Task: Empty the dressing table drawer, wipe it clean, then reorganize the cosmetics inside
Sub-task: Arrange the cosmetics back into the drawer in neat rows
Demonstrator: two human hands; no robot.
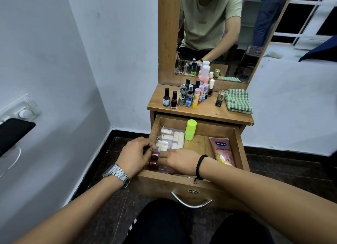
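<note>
Drawer (240, 148) of the dressing table stands pulled out at the centre of the frame, just below the tabletop (204, 112), its metal handle (191, 201) toward the viewer.

At the far left of the frame a switch plate (25, 112) sits on the wall with a dark phone (12, 132) below it.

The left hand (135, 157), a metal watch (116, 174) on its wrist, reaches over the drawer's left wall; its fingers are curled and pinch something small at the near-left corner, though what exactly cannot be told. Dark red bottles (154, 164) lie under and between the two hands. Just beyond them a clear pouch (170, 138) of white tubes lies along the drawer's left side. The right hand (179, 160), with a black bead bracelet (199, 166) on its wrist, rests low in the drawer beside the left hand, fingers bent toward the bottles; whether it grips one cannot be told.

A lime-green container (190, 129) stands upright near the drawer's back wall, right of the pouch. A pink Vaseline tube (223, 151) lies flat along the right wall.

On the tabletop, nail polish bottles (170, 98) stand at the left, a tight cluster of small bottles (195, 94) in the middle, a small gold-capped bottle (219, 98) right of it, and a folded green checked cloth (238, 101) at the right edge. The mirror (218, 33) rises above.
</note>
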